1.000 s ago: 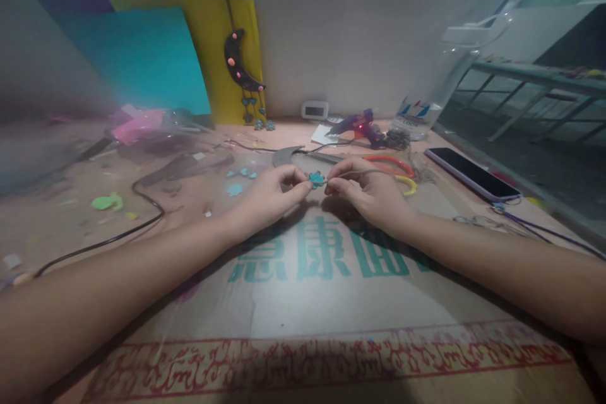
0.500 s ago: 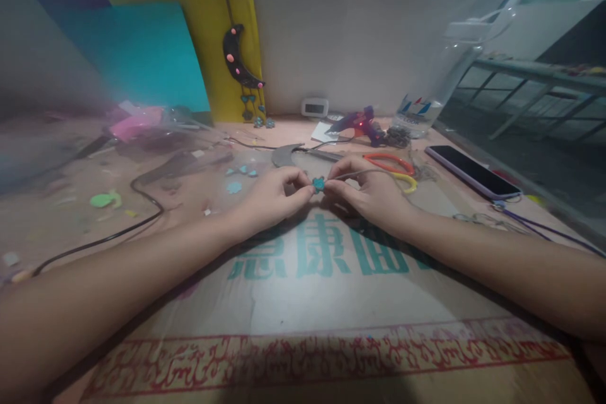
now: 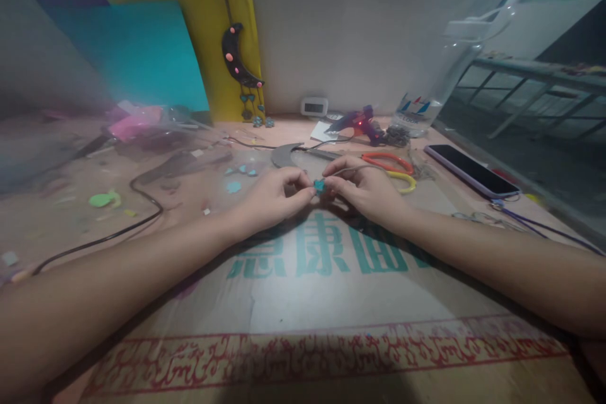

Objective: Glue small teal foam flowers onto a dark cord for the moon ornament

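Between my fingertips is a small teal flower-shaped piece. My left hand pinches its left side with thumb and forefinger. On the other side my right hand is closed at the flower's right edge, and a thin grey cord runs from there over the back of that hand. A dark crescent, behind the hands, has scissors-like blade shape and orange handle lying nearer. Left of my left hand are a light-blue flower and several small blue pieces.
A purple glue gun with a red light lies at the back, beside a clear plastic bottle and a small white digital display. A phone rests at right. A black cable crosses the left side.
The teal flower has turned slightly between my fingertips. Both hands keep nearly the same place, and the other things lie as before.
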Demonstrator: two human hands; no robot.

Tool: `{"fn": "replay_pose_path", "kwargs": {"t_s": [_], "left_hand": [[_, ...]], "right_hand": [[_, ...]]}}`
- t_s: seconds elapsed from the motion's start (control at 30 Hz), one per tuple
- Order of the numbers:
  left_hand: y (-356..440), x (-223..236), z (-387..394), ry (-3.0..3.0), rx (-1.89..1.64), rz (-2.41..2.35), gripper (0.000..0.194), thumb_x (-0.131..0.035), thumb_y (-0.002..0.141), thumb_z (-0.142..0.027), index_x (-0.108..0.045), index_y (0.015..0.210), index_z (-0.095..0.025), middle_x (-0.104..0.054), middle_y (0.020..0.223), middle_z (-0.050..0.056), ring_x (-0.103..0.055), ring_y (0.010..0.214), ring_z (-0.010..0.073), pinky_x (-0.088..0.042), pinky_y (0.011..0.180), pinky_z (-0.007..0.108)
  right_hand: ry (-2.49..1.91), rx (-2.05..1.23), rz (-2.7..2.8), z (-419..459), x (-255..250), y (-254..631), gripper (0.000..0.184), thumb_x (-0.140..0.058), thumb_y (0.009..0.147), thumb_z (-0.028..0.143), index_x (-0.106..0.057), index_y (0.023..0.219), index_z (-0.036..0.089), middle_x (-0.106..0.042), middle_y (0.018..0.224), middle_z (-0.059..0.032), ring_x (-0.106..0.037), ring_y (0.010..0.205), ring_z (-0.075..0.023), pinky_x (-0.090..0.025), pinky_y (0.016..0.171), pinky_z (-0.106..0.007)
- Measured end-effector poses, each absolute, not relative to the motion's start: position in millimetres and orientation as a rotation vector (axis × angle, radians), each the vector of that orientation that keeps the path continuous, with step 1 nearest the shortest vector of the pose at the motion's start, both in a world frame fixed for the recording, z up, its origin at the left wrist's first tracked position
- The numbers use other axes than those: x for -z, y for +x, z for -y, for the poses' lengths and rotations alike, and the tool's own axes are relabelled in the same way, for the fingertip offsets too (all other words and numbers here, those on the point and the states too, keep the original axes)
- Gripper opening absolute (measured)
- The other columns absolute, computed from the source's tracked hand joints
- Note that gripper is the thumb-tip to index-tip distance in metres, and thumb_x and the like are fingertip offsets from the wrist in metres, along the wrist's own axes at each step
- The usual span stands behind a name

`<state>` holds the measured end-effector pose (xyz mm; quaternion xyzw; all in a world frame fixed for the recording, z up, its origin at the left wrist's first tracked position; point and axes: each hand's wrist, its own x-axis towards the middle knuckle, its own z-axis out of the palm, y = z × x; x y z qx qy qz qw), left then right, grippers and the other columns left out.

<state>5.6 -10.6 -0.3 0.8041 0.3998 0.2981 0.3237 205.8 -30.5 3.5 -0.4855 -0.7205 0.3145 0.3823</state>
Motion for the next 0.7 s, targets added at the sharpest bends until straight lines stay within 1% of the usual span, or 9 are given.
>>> {"fn": "replay_pose_path", "kwargs": {"t_s": [0.1, 0.2, 0.27, 0.33, 0.4, 0.47, 0.57, 0.7], "left_hand": [[5.5, 0.6, 9.4, 2.103, -0.784, -1.034, 0.019, -0.056, 0.084, -0.032, -0.063, 0.076, -0.017, -0.065, 0.074, 0.000, -0.056, 0.068, 0.0140, -0.041, 0.064, 0.024], [5.3, 0.5, 7.0, 2.060, -0.792, -1.060, 0.020, -0.056, 0.084, -0.033, -0.062, 0.075, -0.016, -0.064, 0.073, 0.000, -0.056, 0.069, 0.0140, -0.041, 0.063, 0.024], [5.0, 0.1, 5.6, 2.033, -0.804, -1.085, 0.021, -0.056, 0.084, -0.034, -0.062, 0.076, -0.016, -0.063, 0.072, 0.000, -0.056, 0.068, 0.0139, -0.041, 0.062, 0.023], [4.9, -0.6, 5.1, 2.019, -0.811, -1.100, 0.021, -0.056, 0.084, -0.034, -0.062, 0.076, -0.016, -0.063, 0.071, 0.000, -0.055, 0.067, 0.0135, -0.040, 0.060, 0.023], [5.0, -1.4, 5.4, 2.006, -0.808, -1.098, 0.021, -0.056, 0.084, -0.034, -0.062, 0.076, -0.015, -0.062, 0.070, 0.000, -0.054, 0.065, 0.0128, -0.039, 0.059, 0.022], [5.2, -2.1, 6.2, 1.988, -0.798, -1.093, 0.021, -0.057, 0.084, -0.034, -0.061, 0.075, -0.015, -0.061, 0.068, -0.001, -0.052, 0.061, 0.0117, -0.038, 0.058, 0.022], [5.4, -1.8, 6.6, 1.974, -0.789, -1.088, 0.021, -0.057, 0.085, -0.034, -0.061, 0.076, -0.015, -0.059, 0.066, -0.002, -0.050, 0.058, 0.0108, -0.037, 0.056, 0.022], [5.3, 0.1, 5.8, 1.990, -0.785, -1.082, 0.021, -0.057, 0.084, -0.034, -0.062, 0.075, -0.015, -0.060, 0.068, -0.002, -0.051, 0.061, 0.0112, -0.037, 0.057, 0.022]], "right_hand": [[-1.202, -0.863, 1.838, 30.0, -2.7, 206.6, 0.020, -0.058, 0.089, 0.037, -0.061, 0.091, 0.018, -0.070, 0.076, -0.0026, -0.068, 0.068, -0.0154, -0.049, 0.059, -0.025], [-1.141, -0.872, 1.852, 28.9, -2.3, 207.1, 0.024, -0.057, 0.090, 0.041, -0.061, 0.095, 0.017, -0.072, 0.076, -0.0031, -0.069, 0.069, -0.0161, -0.052, 0.063, -0.027], [-1.131, -0.850, 1.890, 27.9, -2.7, 206.7, 0.023, -0.060, 0.088, 0.037, -0.061, 0.098, 0.017, -0.073, 0.079, -0.0037, -0.069, 0.073, -0.0166, -0.054, 0.068, -0.029], [-1.145, -0.807, 1.932, 27.3, -3.5, 205.8, 0.020, -0.063, 0.085, 0.030, -0.062, 0.100, 0.016, -0.075, 0.085, -0.0049, -0.070, 0.079, -0.0174, -0.054, 0.074, -0.030], [-1.163, -0.774, 1.959, 27.4, -4.1, 205.2, 0.020, -0.063, 0.084, 0.025, -0.062, 0.101, 0.015, -0.075, 0.088, -0.0058, -0.071, 0.082, -0.0180, -0.054, 0.076, -0.030], [-1.169, -0.778, 1.957, 27.9, -3.9, 205.4, 0.021, -0.060, 0.087, 0.026, -0.062, 0.104, 0.015, -0.076, 0.088, -0.0059, -0.071, 0.081, -0.0186, -0.055, 0.075, -0.031], [-1.178, -0.800, 1.933, 28.3, -2.8, 206.6, 0.024, -0.058, 0.089, 0.032, -0.063, 0.105, 0.015, -0.076, 0.086, -0.0061, -0.072, 0.079, -0.0197, -0.055, 0.071, -0.031], [-1.205, -0.795, 1.924, 28.8, -2.9, 207.3, 0.024, -0.060, 0.089, 0.037, -0.065, 0.100, 0.016, -0.076, 0.086, -0.0067, -0.072, 0.079, -0.0198, -0.055, 0.069, -0.029]]}}
